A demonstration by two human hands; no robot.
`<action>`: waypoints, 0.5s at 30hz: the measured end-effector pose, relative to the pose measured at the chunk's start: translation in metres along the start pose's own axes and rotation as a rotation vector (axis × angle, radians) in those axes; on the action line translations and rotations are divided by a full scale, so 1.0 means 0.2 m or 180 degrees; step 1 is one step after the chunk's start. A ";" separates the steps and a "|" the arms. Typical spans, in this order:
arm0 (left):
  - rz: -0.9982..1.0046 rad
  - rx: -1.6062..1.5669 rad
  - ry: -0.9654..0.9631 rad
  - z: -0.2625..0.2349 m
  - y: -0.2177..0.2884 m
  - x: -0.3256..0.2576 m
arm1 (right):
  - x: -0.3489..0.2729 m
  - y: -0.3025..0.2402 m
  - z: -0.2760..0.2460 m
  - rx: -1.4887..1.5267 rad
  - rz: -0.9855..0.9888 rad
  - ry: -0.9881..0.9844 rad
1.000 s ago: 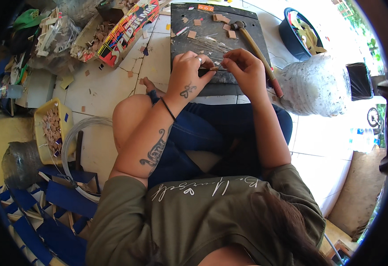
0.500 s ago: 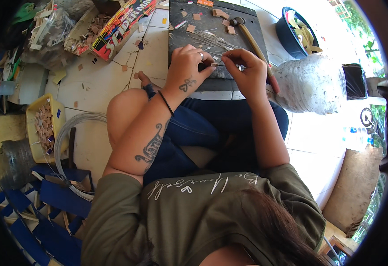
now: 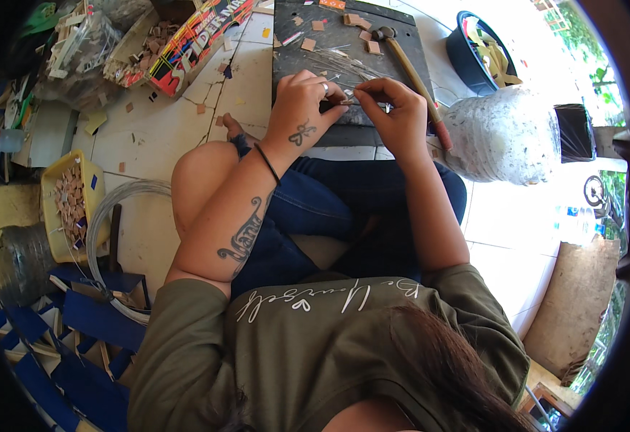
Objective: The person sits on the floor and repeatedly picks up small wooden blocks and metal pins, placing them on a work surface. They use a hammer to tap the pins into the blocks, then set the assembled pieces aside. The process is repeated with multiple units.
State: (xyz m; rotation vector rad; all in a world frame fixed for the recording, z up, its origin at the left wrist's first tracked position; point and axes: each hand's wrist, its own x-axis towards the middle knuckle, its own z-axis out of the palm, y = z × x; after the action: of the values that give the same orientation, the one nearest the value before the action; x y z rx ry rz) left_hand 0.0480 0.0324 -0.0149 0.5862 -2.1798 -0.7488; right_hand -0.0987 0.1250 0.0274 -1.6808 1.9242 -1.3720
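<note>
Bare right hand shifted leftward, its fingertips now closer to those of the bare left hand wearing a silver-coloured ring.

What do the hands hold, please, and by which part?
The left hand pinches a small piece, seemingly by its left end; whether the right hand holds anything cannot be told.

Under fingers, bench is seen in dk grey w/ pale scuffs. Just beyond, silvery-grey wires & pinkish-brn chips are seen. R of fingers, hammer handle is coloured tan, end red; farther R, tub is dk blue. Well L, box is printed red, yellow & blk. Below fingers, dk blue is seen on jeans, olive w/ white script on shirt.
</note>
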 end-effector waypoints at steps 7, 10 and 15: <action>-0.0019 -0.0006 -0.0008 0.01 -0.01 0.00 | 0.02 -0.03 0.00 -0.0150 -0.0183 -0.0095; -0.0048 -0.0052 -0.0027 0.00 -0.01 0.00 | 0.03 -0.04 0.00 -0.0250 -0.0266 -0.0152; -0.0104 -0.0083 -0.0116 -0.01 0.00 0.01 | 0.06 -0.05 -0.02 -0.0395 -0.0218 -0.0351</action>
State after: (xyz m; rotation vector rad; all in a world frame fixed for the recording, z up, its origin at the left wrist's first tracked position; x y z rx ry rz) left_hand 0.0484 0.0312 -0.0129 0.6006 -2.1950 -0.8100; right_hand -0.0992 0.1185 0.0415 -1.8542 1.9423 -1.1773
